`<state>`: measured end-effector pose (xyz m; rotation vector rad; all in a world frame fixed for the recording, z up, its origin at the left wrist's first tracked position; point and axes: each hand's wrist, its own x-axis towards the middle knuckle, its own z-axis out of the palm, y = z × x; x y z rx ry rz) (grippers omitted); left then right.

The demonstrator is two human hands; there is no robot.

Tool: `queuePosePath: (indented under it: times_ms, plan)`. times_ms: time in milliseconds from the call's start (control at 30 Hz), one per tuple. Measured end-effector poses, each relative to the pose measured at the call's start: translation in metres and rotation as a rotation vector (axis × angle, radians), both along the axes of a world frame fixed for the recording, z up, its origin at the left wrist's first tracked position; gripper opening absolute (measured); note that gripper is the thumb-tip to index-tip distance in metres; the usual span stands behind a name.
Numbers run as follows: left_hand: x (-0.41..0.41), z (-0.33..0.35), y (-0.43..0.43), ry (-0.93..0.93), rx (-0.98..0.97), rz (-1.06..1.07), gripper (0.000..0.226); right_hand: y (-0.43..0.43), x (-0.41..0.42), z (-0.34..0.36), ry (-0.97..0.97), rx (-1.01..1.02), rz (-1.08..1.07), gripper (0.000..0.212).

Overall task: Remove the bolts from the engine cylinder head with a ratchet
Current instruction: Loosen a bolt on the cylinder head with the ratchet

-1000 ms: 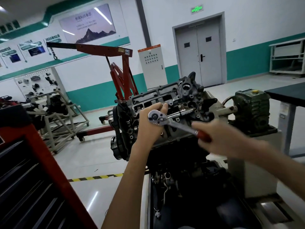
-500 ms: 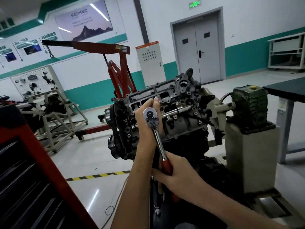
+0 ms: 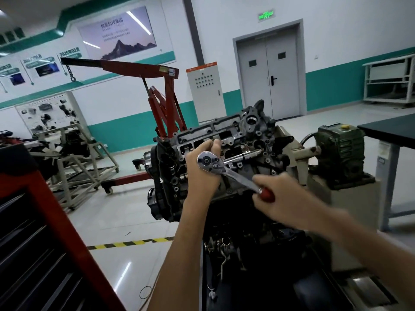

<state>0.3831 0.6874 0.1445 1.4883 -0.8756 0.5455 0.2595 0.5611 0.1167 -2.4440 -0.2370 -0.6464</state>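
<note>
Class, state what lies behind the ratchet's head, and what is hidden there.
The left hand cups behind the ratchet head; an extension bar runs from it into the cylinder head. The bolt itself is hidden.

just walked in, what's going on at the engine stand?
A person is working a ratchet on the cylinder head of an engine on a stand. The left hand grips round the ratchet's head. The right hand holds its red handle, which points down and to the right. A long extension runs from the ratchet into the cylinder head. The bolt is hidden, so I can't tell how far out it is.
</note>
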Motion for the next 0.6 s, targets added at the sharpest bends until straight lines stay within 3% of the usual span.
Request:
queuePosePath:
  times_ms: [133,233,433,533,600]
  plan:
    - [-0.003,0.001,-0.013,0.013,-0.101,0.069,0.04,0.069,-0.004,-0.05,-0.063,0.453,0.063,0.023]
    - [-0.005,0.0,-0.012,-0.021,-0.084,0.064,0.038,0.088,0.002,-0.055,-0.015,0.556,0.132,0.018]
    - [-0.001,0.009,0.02,-0.051,0.18,-0.073,0.045,-0.004,0.004,0.008,0.123,-0.101,0.123,0.022]
    - [-0.001,0.016,0.02,-0.064,0.311,-0.077,0.052,-0.04,0.014,0.055,-0.023,-0.452,0.016,0.016]
    - [-0.002,0.014,0.015,-0.073,0.289,-0.058,0.05,-0.046,0.017,0.057,-0.078,-0.49,-0.045,0.015]
